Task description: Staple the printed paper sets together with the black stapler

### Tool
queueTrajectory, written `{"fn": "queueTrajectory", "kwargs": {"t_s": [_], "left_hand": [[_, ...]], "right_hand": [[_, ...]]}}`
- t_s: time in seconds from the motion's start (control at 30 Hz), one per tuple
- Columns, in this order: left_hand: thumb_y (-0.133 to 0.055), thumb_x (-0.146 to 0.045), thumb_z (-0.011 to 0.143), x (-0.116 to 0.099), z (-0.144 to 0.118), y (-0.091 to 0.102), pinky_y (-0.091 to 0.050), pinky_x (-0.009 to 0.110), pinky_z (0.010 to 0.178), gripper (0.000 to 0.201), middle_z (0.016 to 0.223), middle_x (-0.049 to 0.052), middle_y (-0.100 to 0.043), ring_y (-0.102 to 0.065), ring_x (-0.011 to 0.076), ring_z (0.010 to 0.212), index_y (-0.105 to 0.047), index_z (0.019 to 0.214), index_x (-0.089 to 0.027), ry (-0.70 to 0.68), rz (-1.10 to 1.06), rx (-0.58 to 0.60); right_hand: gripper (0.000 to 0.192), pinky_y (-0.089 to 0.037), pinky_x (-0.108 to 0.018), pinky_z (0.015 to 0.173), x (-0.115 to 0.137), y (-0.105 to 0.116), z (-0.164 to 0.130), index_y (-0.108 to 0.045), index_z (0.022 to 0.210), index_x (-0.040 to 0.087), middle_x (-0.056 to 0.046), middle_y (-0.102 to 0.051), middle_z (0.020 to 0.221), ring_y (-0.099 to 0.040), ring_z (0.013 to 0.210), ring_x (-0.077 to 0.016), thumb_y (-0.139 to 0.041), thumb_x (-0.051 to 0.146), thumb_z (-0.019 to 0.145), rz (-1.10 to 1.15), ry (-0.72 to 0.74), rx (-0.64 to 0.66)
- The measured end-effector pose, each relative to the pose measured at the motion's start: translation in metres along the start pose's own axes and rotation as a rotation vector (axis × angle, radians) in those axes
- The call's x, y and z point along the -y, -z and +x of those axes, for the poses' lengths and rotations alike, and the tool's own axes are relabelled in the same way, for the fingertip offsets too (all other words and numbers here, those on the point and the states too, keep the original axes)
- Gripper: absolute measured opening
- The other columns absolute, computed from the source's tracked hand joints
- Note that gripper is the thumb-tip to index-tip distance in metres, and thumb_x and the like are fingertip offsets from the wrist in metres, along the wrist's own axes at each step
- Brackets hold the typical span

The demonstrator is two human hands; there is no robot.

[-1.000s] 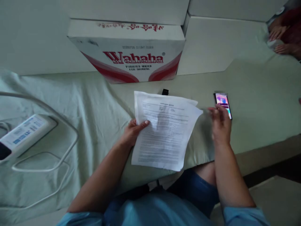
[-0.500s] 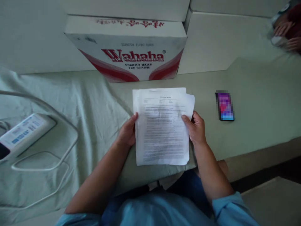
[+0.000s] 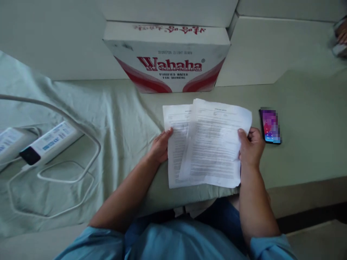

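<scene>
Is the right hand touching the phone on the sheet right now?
Apart. The head view shows the right hand gripping the top paper's right edge, with a strip of green sheet visible between its knuckles and the phone.

Two printed sheets of white paper lie over the pale green cloth at the near edge of the table, both covered in lines of small black type too fine to read. The top sheet is tilted a little clockwise and shifted to the right, so that it overlaps most of the lower sheet, whose left strip and bottom left corner show from beneath. The lower sheet lies squarer to the table edge. The bottom edges of both sheets reach just past the table's near edge.
</scene>
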State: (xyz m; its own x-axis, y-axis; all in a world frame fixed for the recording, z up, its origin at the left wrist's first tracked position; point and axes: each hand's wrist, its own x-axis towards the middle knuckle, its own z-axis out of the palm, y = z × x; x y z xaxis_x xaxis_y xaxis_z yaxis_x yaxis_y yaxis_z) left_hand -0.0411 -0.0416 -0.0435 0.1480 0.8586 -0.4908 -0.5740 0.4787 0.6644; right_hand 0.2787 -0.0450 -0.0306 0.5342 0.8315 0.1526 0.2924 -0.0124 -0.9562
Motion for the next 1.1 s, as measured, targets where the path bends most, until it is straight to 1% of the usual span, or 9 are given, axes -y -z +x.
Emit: {"fn": "queueTrajectory", "kwargs": {"t_s": [0.1, 0.17, 0.3, 0.4, 0.57, 0.67, 0.83, 1.03, 1.1], "left_hand": [[-0.092, -0.056, 0.077, 0.003, -0.005, -0.005, -0.067, 0.048, 0.102, 0.053, 0.11, 0.016, -0.085, -0.08, 0.0387, 0.115, -0.078, 0.108, -0.015, -0.004, 0.048, -0.036], [-0.09, -0.065, 0.076, 0.005, -0.007, -0.008, -0.067, 0.05, 0.099, 0.063, 0.112, 0.017, -0.085, -0.079, 0.0405, 0.117, -0.079, 0.111, -0.015, -0.004, 0.075, -0.046], [-0.088, -0.075, 0.074, 0.011, -0.011, -0.008, -0.067, 0.051, 0.098, 0.075, 0.11, 0.017, -0.085, -0.079, 0.0417, 0.117, -0.079, 0.118, -0.014, -0.037, 0.105, -0.07], [-0.089, -0.073, 0.074, 0.013, -0.012, -0.007, -0.067, 0.049, 0.097, 0.072, 0.109, 0.015, -0.085, -0.079, 0.0403, 0.115, -0.081, 0.117, -0.016, -0.074, 0.134, -0.082], [-0.094, -0.071, 0.069, 0.013, -0.015, -0.009, -0.067, 0.044, 0.087, 0.069, 0.106, 0.014, -0.086, -0.082, 0.0376, 0.102, -0.083, 0.11, -0.016, -0.058, 0.2, -0.055], [-0.094, -0.075, 0.067, 0.011, -0.017, -0.011, -0.067, 0.045, 0.087, 0.071, 0.104, 0.015, -0.086, -0.082, 0.0396, 0.104, -0.084, 0.106, -0.016, -0.053, 0.21, -0.033], [-0.09, -0.076, 0.071, 0.012, -0.017, -0.01, -0.067, 0.047, 0.09, 0.07, 0.104, 0.016, -0.086, -0.081, 0.0414, 0.109, -0.085, 0.104, -0.015, -0.063, 0.208, 0.006], [-0.087, -0.082, 0.07, 0.017, -0.015, -0.006, -0.067, 0.044, 0.083, 0.075, 0.099, 0.015, -0.086, -0.082, 0.0383, 0.099, -0.085, 0.104, -0.015, -0.08, 0.237, -0.073], [-0.086, -0.082, 0.071, 0.017, -0.015, -0.006, -0.067, 0.043, 0.082, 0.075, 0.097, 0.014, -0.086, -0.082, 0.0378, 0.1, -0.085, 0.105, -0.015, -0.099, 0.246, -0.118]], "right_hand": [[0.039, -0.043, -0.027, 0.062, 0.004, 0.002, 0.0, -0.067, 0.087, 0.021, 0.005, -0.06, 0.071, -0.05, 0.064, -0.0132, -0.084, 0.056, 0.083, -0.021, 0.044, -0.015], [0.041, -0.038, -0.027, 0.06, 0.008, 0.002, -0.003, -0.066, 0.081, 0.021, 0.006, -0.054, 0.064, -0.044, 0.061, -0.0122, -0.081, 0.059, 0.086, -0.103, 0.083, 0.022], [0.047, -0.035, -0.028, 0.058, 0.015, -0.002, -0.012, -0.065, 0.076, 0.021, 0.006, -0.05, 0.06, -0.042, 0.058, -0.0122, -0.073, 0.065, 0.091, -0.242, 0.129, 0.107], [0.047, -0.035, -0.028, 0.058, 0.016, -0.005, -0.017, -0.066, 0.077, 0.021, 0.006, -0.051, 0.06, -0.043, 0.058, -0.0121, -0.072, 0.065, 0.093, -0.243, 0.136, 0.142], [0.046, -0.036, -0.028, 0.058, 0.017, -0.007, -0.02, -0.066, 0.077, 0.02, 0.006, -0.053, 0.061, -0.044, 0.058, -0.0119, -0.073, 0.063, 0.093, -0.22, 0.141, 0.147], [0.047, -0.036, -0.028, 0.058, 0.017, -0.008, -0.021, -0.067, 0.079, 0.02, 0.006, -0.053, 0.061, -0.045, 0.059, -0.0121, -0.073, 0.064, 0.093, -0.208, 0.143, 0.148], [0.047, -0.037, -0.028, 0.059, 0.017, -0.01, -0.023, -0.068, 0.081, 0.02, 0.005, -0.054, 0.062, -0.046, 0.059, -0.0127, -0.072, 0.065, 0.093, -0.208, 0.139, 0.148], [0.046, -0.036, -0.028, 0.058, 0.019, -0.013, -0.025, -0.067, 0.079, 0.021, 0.005, -0.055, 0.063, -0.046, 0.059, -0.0124, -0.073, 0.064, 0.093, -0.175, 0.142, 0.153], [0.047, -0.037, -0.028, 0.058, 0.019, -0.014, -0.025, -0.066, 0.078, 0.021, 0.005, -0.054, 0.063, -0.045, 0.06, -0.0125, -0.073, 0.065, 0.093, -0.176, 0.141, 0.135]]}}
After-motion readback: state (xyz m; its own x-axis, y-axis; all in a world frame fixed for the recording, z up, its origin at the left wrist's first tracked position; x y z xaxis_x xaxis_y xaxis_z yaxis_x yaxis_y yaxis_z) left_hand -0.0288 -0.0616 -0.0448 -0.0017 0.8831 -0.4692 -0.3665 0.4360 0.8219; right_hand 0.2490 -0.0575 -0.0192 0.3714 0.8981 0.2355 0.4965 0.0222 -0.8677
